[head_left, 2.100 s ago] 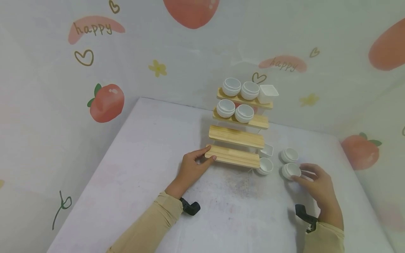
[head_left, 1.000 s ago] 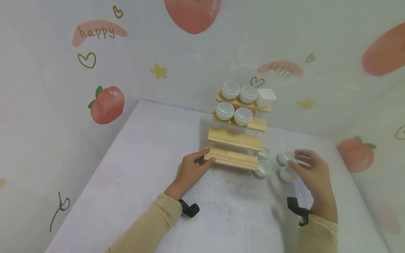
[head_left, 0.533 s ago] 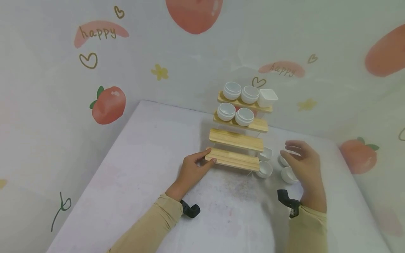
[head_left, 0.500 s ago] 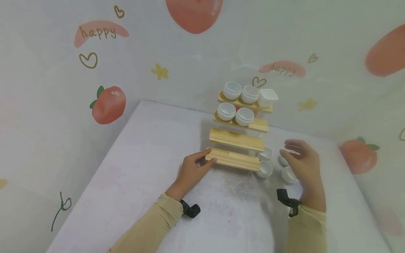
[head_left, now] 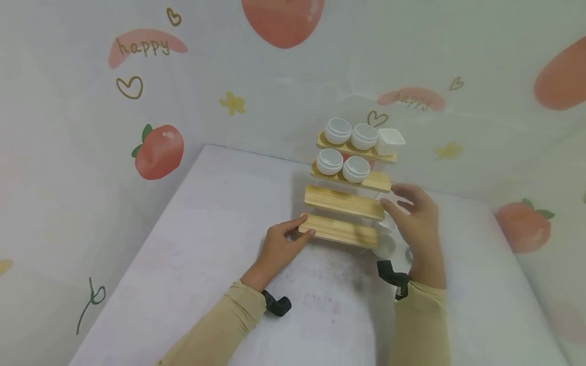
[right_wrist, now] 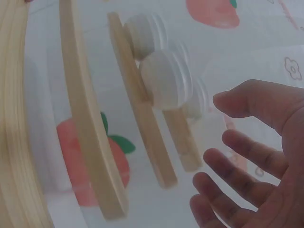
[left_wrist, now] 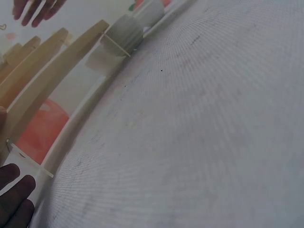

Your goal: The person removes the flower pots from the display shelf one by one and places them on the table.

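Observation:
My left hand (head_left: 279, 246) pinches the left end of the lowest board of a tiered wooden shelf rack (head_left: 339, 233), thumb at the front edge. Two round white bowls (head_left: 356, 170) stand on the second board from the top. The top board bears two more round bowls (head_left: 338, 132) and a square white bowl (head_left: 389, 142). The two lower boards carry no bowls. My right hand (head_left: 418, 218) hovers by the rack's right side, fingers apart and loosely bent. In the right wrist view nothing lies between its thumb and fingers (right_wrist: 251, 175).
On the table (head_left: 220, 203), right of the rack, sit a round bowl (head_left: 384, 247) and a square bowl (head_left: 388, 222). Another bowl (head_left: 409, 255) is mostly hidden behind my right wrist. A printed wall covering (head_left: 284, 91) rises behind the rack.
My right hand has let go of a round bowl on the table and moved left and up to the rack's right side. The left hand keeps its grip on the bottom board.

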Demonstrator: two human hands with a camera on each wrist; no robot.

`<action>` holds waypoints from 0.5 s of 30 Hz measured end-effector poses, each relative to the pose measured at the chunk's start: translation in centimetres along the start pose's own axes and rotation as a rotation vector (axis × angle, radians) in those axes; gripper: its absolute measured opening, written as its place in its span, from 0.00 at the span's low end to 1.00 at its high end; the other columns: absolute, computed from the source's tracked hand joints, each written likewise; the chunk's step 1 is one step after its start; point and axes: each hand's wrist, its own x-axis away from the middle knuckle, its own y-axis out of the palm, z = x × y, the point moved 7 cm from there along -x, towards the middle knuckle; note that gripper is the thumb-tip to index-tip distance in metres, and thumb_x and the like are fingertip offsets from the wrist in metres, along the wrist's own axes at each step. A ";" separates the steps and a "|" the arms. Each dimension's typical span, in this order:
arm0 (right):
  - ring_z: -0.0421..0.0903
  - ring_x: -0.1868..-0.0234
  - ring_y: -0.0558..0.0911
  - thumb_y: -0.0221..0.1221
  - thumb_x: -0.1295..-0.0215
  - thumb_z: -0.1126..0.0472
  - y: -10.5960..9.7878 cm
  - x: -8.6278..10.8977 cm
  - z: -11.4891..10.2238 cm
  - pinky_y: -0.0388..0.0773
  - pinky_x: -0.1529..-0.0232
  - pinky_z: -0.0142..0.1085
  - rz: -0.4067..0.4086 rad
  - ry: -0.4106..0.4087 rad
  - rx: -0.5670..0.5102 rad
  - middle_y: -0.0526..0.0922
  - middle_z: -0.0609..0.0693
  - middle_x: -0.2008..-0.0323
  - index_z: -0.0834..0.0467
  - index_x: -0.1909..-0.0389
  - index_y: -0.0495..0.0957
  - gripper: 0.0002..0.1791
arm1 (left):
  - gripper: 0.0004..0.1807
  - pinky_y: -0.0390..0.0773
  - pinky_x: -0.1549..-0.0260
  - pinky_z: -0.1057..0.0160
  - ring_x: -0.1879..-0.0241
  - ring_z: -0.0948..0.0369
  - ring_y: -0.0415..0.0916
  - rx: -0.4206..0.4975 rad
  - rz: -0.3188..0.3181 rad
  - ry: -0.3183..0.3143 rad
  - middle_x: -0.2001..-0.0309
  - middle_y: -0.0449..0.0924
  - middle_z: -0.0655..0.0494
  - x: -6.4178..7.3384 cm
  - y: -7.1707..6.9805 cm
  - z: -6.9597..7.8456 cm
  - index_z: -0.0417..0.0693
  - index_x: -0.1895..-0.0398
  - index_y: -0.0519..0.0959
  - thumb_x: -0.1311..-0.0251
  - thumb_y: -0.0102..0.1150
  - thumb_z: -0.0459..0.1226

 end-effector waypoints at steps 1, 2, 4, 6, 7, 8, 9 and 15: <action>0.34 0.44 0.82 0.74 0.38 0.68 0.2 -0.1 -0.2 0.80 0.41 0.27 0.005 -0.002 -0.011 0.87 0.51 0.48 0.65 0.44 0.84 0.21 | 0.30 0.73 0.27 0.51 0.27 0.61 0.74 0.002 -0.001 0.003 0.31 0.80 0.60 0.0 0.0 0.0 0.57 0.31 0.81 0.34 0.74 0.50; 0.33 0.44 0.81 0.74 0.38 0.68 0.5 -0.2 -0.4 0.81 0.40 0.28 0.009 -0.002 -0.026 0.87 0.53 0.47 0.65 0.44 0.84 0.21 | 0.30 0.73 0.27 0.52 0.27 0.61 0.74 0.003 -0.001 0.004 0.31 0.80 0.59 0.0 0.1 0.0 0.57 0.31 0.81 0.34 0.74 0.50; 0.33 0.44 0.81 0.74 0.38 0.68 0.9 -0.3 -0.8 0.82 0.39 0.32 0.018 -0.006 -0.042 0.87 0.53 0.47 0.66 0.43 0.83 0.22 | 0.29 0.74 0.27 0.53 0.28 0.62 0.75 -0.003 0.002 0.010 0.31 0.80 0.60 -0.1 0.1 0.0 0.57 0.31 0.81 0.34 0.74 0.50; 0.33 0.44 0.82 0.74 0.38 0.68 1.3 -0.5 -1.1 0.82 0.38 0.33 0.025 -0.012 -0.055 0.87 0.52 0.48 0.66 0.43 0.83 0.22 | 0.29 0.74 0.28 0.53 0.28 0.61 0.75 -0.007 0.002 0.021 0.31 0.80 0.59 -0.1 0.1 0.0 0.56 0.31 0.81 0.34 0.74 0.49; 0.35 0.44 0.82 0.74 0.38 0.68 1.5 -0.6 -1.3 0.82 0.38 0.34 0.029 -0.015 -0.071 0.86 0.51 0.49 0.66 0.43 0.83 0.22 | 0.29 0.75 0.28 0.53 0.28 0.61 0.75 -0.008 0.003 0.024 0.31 0.80 0.59 -0.2 0.1 0.1 0.55 0.31 0.81 0.34 0.74 0.49; 0.35 0.44 0.82 0.74 0.39 0.68 1.7 -0.7 -1.4 0.82 0.38 0.34 0.033 -0.016 -0.082 0.86 0.49 0.49 0.66 0.43 0.83 0.22 | 0.29 0.75 0.28 0.53 0.29 0.61 0.75 -0.010 0.004 0.026 0.31 0.80 0.59 -0.2 0.1 0.1 0.55 0.31 0.81 0.33 0.74 0.50; 0.36 0.44 0.82 0.74 0.39 0.68 2.0 -0.8 -1.5 0.82 0.38 0.34 0.036 -0.019 -0.093 0.86 0.48 0.50 0.66 0.44 0.83 0.22 | 0.29 0.75 0.28 0.53 0.29 0.61 0.75 -0.012 0.005 0.028 0.31 0.81 0.59 -0.1 0.1 0.1 0.55 0.31 0.81 0.33 0.73 0.50; 0.43 0.39 0.81 0.74 0.38 0.67 3.4 -1.3 -1.9 0.82 0.36 0.38 0.037 -0.030 -0.170 0.84 0.49 0.46 0.65 0.41 0.82 0.24 | 0.29 0.75 0.28 0.51 0.28 0.61 0.75 -0.014 0.010 0.010 0.32 0.81 0.60 0.1 -0.1 0.1 0.57 0.31 0.81 0.33 0.74 0.50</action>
